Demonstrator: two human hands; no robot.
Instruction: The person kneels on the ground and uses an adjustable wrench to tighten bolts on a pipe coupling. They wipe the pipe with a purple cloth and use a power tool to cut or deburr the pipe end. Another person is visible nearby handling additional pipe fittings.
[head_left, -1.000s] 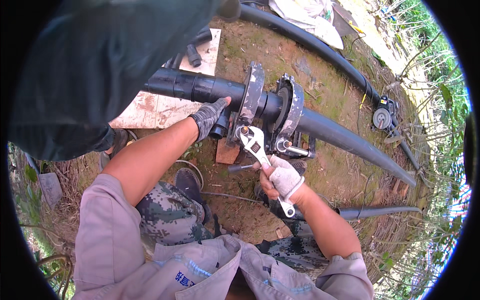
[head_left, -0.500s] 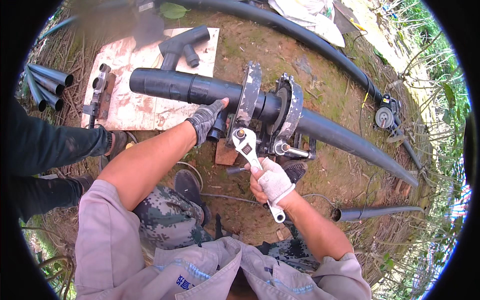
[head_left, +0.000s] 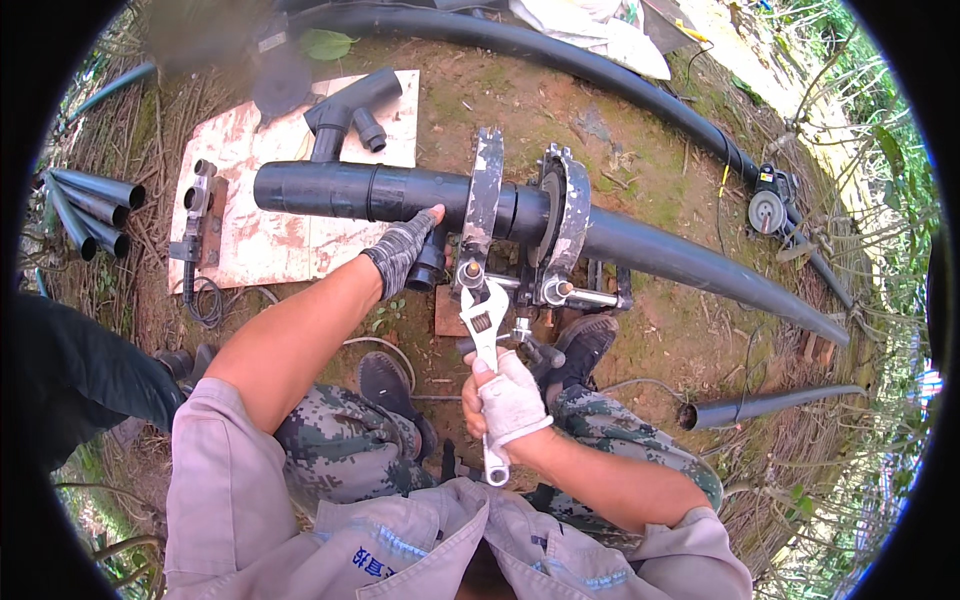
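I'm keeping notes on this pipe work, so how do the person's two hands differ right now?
The left hand is gloved in dark grey; the right hand in off-white. The left hand has its thumb against the black pipe, while the right hand grips a silver adjustable wrench. The left hand is farther from the body than the right. Both show a bare thumb tip.
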